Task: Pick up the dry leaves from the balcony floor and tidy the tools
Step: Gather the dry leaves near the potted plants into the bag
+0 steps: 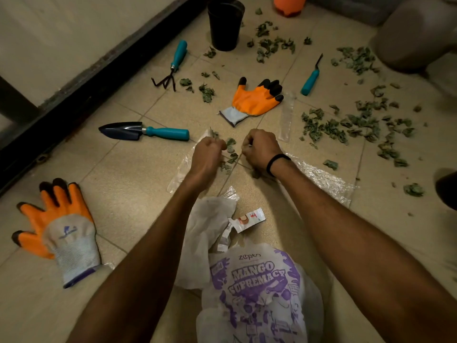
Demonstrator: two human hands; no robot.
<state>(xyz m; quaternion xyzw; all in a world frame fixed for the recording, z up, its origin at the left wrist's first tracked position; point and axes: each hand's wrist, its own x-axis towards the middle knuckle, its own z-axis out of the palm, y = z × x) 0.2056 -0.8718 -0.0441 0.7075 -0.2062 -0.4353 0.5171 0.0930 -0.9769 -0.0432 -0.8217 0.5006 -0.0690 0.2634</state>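
Observation:
Dry green-brown leaves point(346, 127) lie scattered over the tiled floor, thickest at the right. A few leaves point(231, 154) sit between my hands on a clear plastic bag point(321, 177) spread on the tiles. My left hand point(207, 154) and my right hand point(259, 149) are both curled into fists, each gripping an edge of that bag. Three teal-handled tools lie around: a trowel point(146, 131) at the left, a hand rake point(173, 64) beyond it and a weeder point(311, 78) at the right.
Orange work gloves lie flat on the tiles, one ahead point(254, 100) and one near left point(59, 226). A black pot point(225, 23) stands at the back. A printed white-and-purple bag point(257, 288) and a small sachet point(249, 220) lie between my forearms. A dark rail point(99, 78) runs along the left.

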